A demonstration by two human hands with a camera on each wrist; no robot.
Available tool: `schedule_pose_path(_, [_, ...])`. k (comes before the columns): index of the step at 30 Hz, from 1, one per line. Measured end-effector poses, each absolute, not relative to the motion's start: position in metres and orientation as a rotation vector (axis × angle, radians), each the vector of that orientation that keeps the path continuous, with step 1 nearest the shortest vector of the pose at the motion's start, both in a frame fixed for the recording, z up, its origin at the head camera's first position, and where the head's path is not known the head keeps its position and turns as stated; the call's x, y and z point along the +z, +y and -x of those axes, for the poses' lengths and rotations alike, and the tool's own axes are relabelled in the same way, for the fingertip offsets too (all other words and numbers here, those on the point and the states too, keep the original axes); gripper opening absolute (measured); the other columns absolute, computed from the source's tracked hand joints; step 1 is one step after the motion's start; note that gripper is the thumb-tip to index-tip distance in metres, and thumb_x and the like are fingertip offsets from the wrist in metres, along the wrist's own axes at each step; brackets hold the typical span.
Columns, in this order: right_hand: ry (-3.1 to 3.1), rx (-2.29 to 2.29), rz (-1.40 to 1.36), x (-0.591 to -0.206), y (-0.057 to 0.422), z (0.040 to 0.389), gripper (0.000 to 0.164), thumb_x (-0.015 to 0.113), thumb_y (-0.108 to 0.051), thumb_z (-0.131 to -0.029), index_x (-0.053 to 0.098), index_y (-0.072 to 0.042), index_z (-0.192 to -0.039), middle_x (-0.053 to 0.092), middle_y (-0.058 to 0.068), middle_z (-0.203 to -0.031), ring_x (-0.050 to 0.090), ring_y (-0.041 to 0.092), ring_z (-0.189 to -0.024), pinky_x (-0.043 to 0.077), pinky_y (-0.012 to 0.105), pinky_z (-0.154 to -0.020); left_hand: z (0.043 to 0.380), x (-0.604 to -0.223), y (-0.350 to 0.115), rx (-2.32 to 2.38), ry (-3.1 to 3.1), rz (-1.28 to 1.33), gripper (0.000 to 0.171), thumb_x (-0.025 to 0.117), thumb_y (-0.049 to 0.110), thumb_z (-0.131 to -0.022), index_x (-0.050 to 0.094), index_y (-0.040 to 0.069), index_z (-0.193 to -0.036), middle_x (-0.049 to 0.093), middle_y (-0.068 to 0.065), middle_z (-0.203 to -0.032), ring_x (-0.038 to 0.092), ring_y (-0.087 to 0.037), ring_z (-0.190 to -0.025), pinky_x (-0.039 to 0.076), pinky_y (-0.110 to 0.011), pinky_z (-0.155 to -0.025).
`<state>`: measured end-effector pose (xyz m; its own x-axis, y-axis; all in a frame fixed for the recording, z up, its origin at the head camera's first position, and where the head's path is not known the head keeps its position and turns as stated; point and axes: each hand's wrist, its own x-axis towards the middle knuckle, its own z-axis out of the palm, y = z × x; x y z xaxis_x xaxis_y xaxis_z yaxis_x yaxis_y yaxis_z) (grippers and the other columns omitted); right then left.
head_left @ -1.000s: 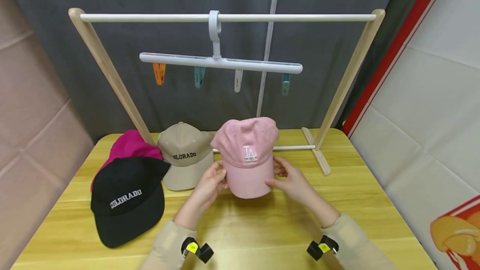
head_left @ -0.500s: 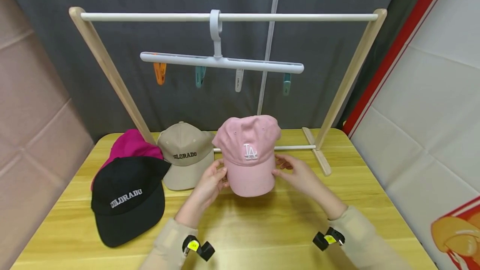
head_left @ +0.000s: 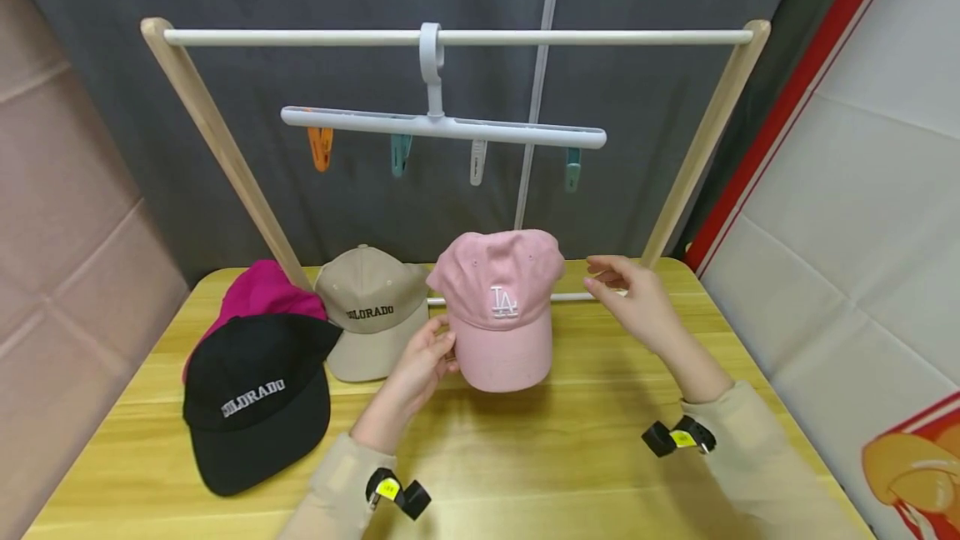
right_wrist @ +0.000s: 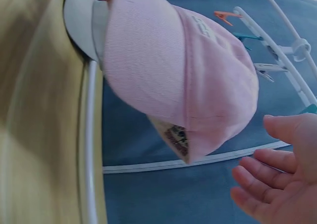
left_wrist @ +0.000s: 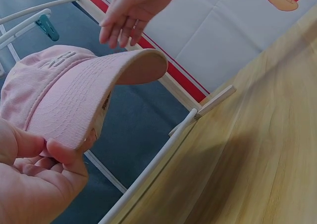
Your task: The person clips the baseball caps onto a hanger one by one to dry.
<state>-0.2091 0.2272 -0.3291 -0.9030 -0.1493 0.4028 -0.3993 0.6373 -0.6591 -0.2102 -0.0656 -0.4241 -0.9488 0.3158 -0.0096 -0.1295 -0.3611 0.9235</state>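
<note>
A pink baseball cap (head_left: 501, 307) with a white LA emblem is held above the table, brim toward me. My left hand (head_left: 422, 359) pinches the side of its brim between thumb and fingers, as the left wrist view shows closely. To the right of the cap, apart from it, my right hand (head_left: 628, 294) is raised with loosely bent fingers and nothing in it. Above the cap a white hanger (head_left: 442, 125) hangs from the rack's rail (head_left: 600, 37). Orange (head_left: 320, 148), teal and white clips (head_left: 477, 162) dangle from it.
On the table's left lie a black cap (head_left: 255, 398), a magenta cap (head_left: 266, 290) partly under it, and a beige cap (head_left: 375, 311). The rack's wooden posts (head_left: 225, 152) stand at both sides, with a low white bar (head_left: 573, 297) behind the pink cap. A dark curtain hangs behind.
My right hand has let go of the pink cap's brim and moved right and up, away from it. The left hand keeps its pinch, and the cap has shifted only slightly.
</note>
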Motion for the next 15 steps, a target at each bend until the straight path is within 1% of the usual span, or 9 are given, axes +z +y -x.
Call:
schedule_pose_path(4, [-2.481,1.157,-0.406,-0.320,0.230,0.211,0.039,0.059,-0.027,-0.087,0.054,-0.005,-0.120,0.058,0.010,-0.107,0.055,0.019,-0.090,0.048,0.037,-0.078,0.210,-0.424,-0.065,2.369,1.591,-0.258,0.024,0.035,0.002,-0.095,0.037,0.000,-0.118,0.051,-0.002,-0.079,0.046,-0.010,-0.067,0.036,-0.021,-0.054])
schedule_pose_path(8, [-2.397,1.155,-0.396,-0.310,0.229,0.214,0.039,0.059,-0.026,-0.088,0.053,-0.005,-0.121,0.057,0.010,-0.112,0.055,0.020,-0.093,0.045,0.042,-0.083,0.209,-0.424,-0.063,2.364,1.591,-0.256,0.024,0.035,0.002,-0.095,0.037,0.000,-0.118,0.052,-0.002,-0.080,0.047,-0.010,-0.067,0.036,-0.021,-0.054])
schedule_pose_path(15, [-2.296,1.127,-0.358,-0.294,0.223,0.221,0.039,0.060,-0.027,-0.086,0.055,-0.009,-0.121,0.057,0.007,-0.115,0.054,0.020,-0.093,0.043,0.042,-0.083,0.208,-0.419,-0.062,2.362,1.610,-0.244,0.029,0.035,0.002,-0.095,0.035,-0.002,-0.124,0.051,-0.002,-0.081,0.046,-0.010,-0.067,0.037,-0.020,-0.054])
